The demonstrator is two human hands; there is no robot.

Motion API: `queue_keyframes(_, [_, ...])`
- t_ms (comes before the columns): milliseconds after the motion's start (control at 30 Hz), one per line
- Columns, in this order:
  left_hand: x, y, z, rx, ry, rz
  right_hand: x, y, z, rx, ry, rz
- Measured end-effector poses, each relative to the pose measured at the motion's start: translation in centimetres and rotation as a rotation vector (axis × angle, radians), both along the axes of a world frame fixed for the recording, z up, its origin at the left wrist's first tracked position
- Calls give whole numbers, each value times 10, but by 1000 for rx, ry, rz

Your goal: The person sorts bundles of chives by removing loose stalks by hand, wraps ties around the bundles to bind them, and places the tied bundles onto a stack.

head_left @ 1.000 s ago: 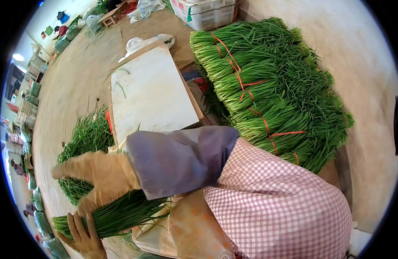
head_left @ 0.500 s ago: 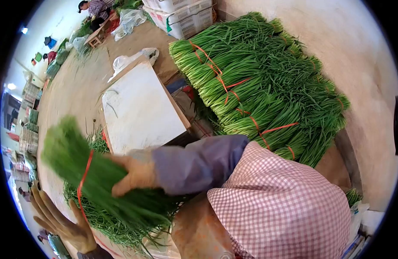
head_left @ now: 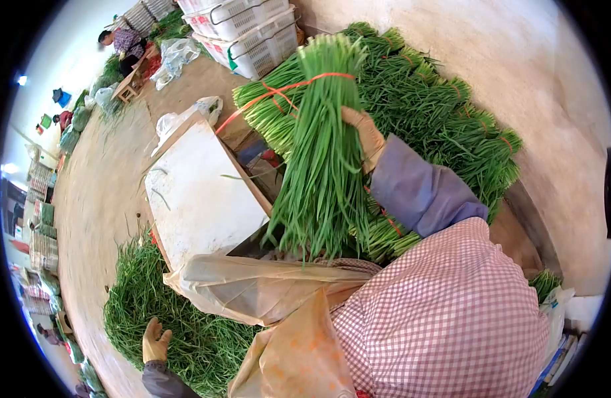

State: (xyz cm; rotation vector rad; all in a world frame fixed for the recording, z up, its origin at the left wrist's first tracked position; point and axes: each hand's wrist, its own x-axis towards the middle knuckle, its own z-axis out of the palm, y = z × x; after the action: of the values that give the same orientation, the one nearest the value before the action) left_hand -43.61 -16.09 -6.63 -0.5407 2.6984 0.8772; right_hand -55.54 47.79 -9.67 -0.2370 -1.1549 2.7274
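Note:
My right hand (head_left: pixel 365 136), in a tan glove, is closed round a bunch of chives (head_left: pixel 322 152). The bunch hangs upright with its pale cut ends at the top and loose green leaves below. An orange-red tie (head_left: pixel 329 75) goes round it near the top, its long tail trailing left. Behind it lies a stack of tied chive bunches (head_left: pixel 418 99). My left hand (head_left: pixel 156 341), also gloved, holds nothing, with its fingers loosely bent and apart. It is over the edge of a heap of loose chives (head_left: pixel 179 325) at the lower left.
A white-topped board (head_left: pixel 203 192) stands left of the bunch. White plastic crates (head_left: pixel 252 43) are stacked at the back by the wall (head_left: pixel 518 60). A yellowish plastic sheet (head_left: pixel 259 285) covers my lap. Another person (head_left: pixel 128 45) sits at the far left.
My right hand has carried the bunch from the lower left up and right, in front of the stack, and its cut ends now point up. My left hand has moved right, over the loose heap.

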Motion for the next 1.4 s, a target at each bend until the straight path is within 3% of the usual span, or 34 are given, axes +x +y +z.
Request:
queue_keyframes(67, [-2,-28,-24,187,-28,108,-3,26,-1,-17,-36,-151])
queue_keyframes(200, [-1,-35,-29,200,-9,122,-2,79,0,147,-36,-382])
queue_keyframes(400, [8,-61,-32,122,1,147,15,150,22,80,-144,-580])
queue_keyframes(567, [30,-89,-37,162,10,246,25,267,-6,-39,-49,-679])
queue_keyframes(633, [43,-92,-42,108,44,284,44,298,-31,161,-245,-983])
queue_keyframes(700, [50,-92,-49,141,16,323,77,315,-86,1625,-1168,-557])
queue_keyframes(733, [55,-93,-52,156,-1,344,81,307,-118,1793,-1316,-433])
queue_keyframes(800, [64,-98,-64,163,-8,336,70,293,-174,1481,-1330,-552])
queue_keyframes(867, [68,-95,-63,168,-51,326,63,273,-196,1370,-1290,-646])
queue_keyframes(967, [65,-91,-59,136,0,302,56,209,-97,1748,-1314,-461])
queue_keyframes(1000, [66,-89,-61,135,27,289,44,196,-95,2010,-1057,-616])
queue_keyframes(1033, [61,-118,-72,290,60,366,32,179,-95,2246,-754,-756])
queue_keyframes(1067, [67,-124,-82,207,135,195,16,157,-95,2444,-371,-868])
queue_keyframes(1100, [72,-134,-90,205,145,125,-1,131,-91,2320,-180,-703])
queue_keyframes(1133, [72,-80,-52,219,57,155,-19,100,-83,2182,14,-523])
queue_keyframes(1167, [76,-79,-52,281,28,194,-39,59,-76,2028,205,-326])
queue_keyframes(1233, [89,-35,-36,358,132,188,-60,-25,-73,1628,248,97])
queue_keyframes(1267, [95,-11,-21,258,120,157,-66,-59,-75,1436,225,308])
queue_keyframes(1333, [119,10,-2,127,114,142,-78,-136,-73,1279,527,468])
queue_keyframes(1400, [149,19,3,108,155,170,-84,-212,-59,1292,517,639])
